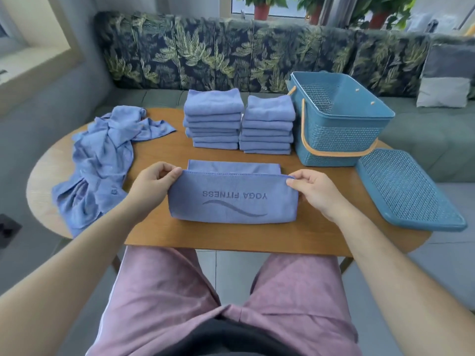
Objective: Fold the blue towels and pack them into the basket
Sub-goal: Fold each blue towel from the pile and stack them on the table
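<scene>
A blue towel (232, 199) printed "YOGA FITNESS" lies half folded on the wooden table (295, 235), its near part turned over the far part. My left hand (154, 186) pinches its upper left corner. My right hand (312, 188) pinches the upper right corner. Behind it stand two stacks of folded blue towels, the left stack (214, 119) and the right stack (267, 124). A heap of unfolded blue towels (102, 160) lies at the table's left. The blue basket (341, 124) with an orange handle stands open at the back right, nothing visible inside.
The basket's blue lid (408, 194) lies flat at the table's right edge, partly overhanging. A sofa with a leaf-patterned backrest (231, 50) runs behind the table, with a grey cushion (447, 75) at right. My legs in pink trousers (226, 299) are under the near edge.
</scene>
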Action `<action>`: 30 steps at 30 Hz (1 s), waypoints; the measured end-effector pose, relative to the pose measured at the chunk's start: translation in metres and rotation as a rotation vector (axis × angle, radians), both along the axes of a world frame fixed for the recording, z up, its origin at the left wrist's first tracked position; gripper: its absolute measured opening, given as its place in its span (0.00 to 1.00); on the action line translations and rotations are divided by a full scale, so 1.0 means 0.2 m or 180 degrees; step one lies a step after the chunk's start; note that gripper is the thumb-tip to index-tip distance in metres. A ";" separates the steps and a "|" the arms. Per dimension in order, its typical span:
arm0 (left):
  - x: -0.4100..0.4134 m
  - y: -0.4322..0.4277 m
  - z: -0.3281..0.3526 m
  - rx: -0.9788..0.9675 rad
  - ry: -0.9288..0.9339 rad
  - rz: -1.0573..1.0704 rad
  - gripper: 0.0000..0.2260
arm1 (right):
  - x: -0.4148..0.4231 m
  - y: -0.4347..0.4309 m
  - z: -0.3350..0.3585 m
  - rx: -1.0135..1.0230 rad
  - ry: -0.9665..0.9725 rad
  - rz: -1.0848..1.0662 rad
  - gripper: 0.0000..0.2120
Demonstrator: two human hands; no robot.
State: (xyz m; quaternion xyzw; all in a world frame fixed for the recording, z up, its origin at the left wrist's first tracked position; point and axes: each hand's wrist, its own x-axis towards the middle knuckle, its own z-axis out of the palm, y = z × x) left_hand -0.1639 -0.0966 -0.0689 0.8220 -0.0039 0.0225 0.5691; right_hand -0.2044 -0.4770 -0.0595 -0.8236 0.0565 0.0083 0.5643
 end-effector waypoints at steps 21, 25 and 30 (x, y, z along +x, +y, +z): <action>0.69 -0.19 -0.29 0.1408 -0.0062 0.0409 0.08 | 0.66 0.07 -0.30 -0.1607 0.0216 -0.0742 0.08; 0.66 -0.23 -0.29 0.1563 -0.0061 0.0482 0.09 | 0.63 0.14 -0.28 -0.2238 0.0035 -0.0941 0.10; 0.47 -0.49 -0.28 0.2546 -0.1419 -0.0056 0.17 | 0.53 0.48 -0.25 -0.2967 -0.1014 -0.0504 0.20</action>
